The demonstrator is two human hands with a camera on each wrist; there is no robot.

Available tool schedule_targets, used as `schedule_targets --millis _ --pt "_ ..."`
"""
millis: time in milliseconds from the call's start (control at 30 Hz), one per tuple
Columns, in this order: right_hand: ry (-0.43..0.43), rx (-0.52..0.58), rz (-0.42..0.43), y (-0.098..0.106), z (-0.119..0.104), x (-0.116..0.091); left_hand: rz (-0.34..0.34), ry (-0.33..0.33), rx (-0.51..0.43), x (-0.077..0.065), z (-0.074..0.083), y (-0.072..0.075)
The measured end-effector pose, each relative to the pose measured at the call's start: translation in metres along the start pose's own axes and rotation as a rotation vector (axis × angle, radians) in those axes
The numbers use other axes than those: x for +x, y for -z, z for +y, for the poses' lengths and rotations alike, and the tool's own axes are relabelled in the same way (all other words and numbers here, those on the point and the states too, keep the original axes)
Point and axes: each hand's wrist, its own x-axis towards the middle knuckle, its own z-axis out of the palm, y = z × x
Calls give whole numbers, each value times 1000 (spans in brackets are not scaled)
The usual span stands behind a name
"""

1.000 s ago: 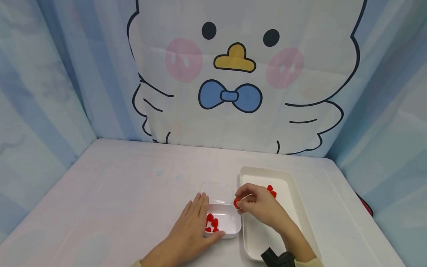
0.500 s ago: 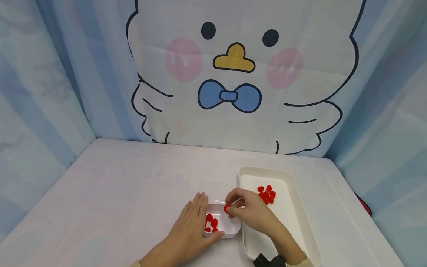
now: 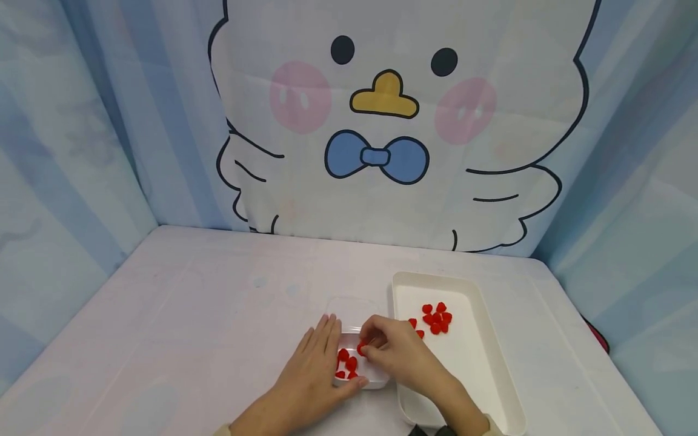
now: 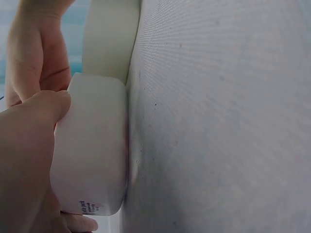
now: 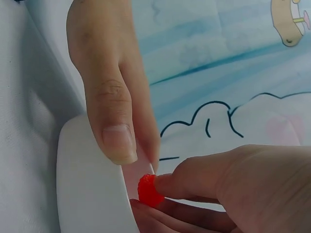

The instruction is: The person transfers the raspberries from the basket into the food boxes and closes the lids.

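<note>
A small white box with a clear lid folded back behind it holds several raspberry-like red pieces. My left hand lies with straight fingers along the box's left side, its thumb over the front rim; in the left wrist view that thumb rests on the box wall. Between thumb and fingertips my right hand pinches one bumpy red raspberry, inside or just above the box's right part. The left hand covers the box's left end.
Right of the box, close against it, stands a cream tray. Several more red pieces lie in its far half, a few partly behind the right hand. A printed curtain closes off the back of the table.
My right hand has carried the raspberry left and down from the tray's edge to the box, uncovering more pieces in the tray. The left hand stays in place.
</note>
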Motion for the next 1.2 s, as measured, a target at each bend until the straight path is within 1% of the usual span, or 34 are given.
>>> schedule_targets --millis 333,433,633,800,933,1067,1200 --pt "16 -94 -51 -4 -3 1 -15 5 5 2 2 3" --pt "24 -108 -70 -6 -2 2 -1 1 13 2 2 2" --pt "43 -107 -108 -10 -3 1 1 2 24 2 3 2" --pt "56 -118 -103 -10 -4 -1 13 -2 33 1 2 1" --pt "36 -127 -110 -9 -6 -1 19 -3 38 0 2 1" --pt "9 -117 -116 -7 -6 -1 6 3 30 1 2 1" --pt "10 -103 -88 -4 -7 -1 -14 15 4 1 2 2"
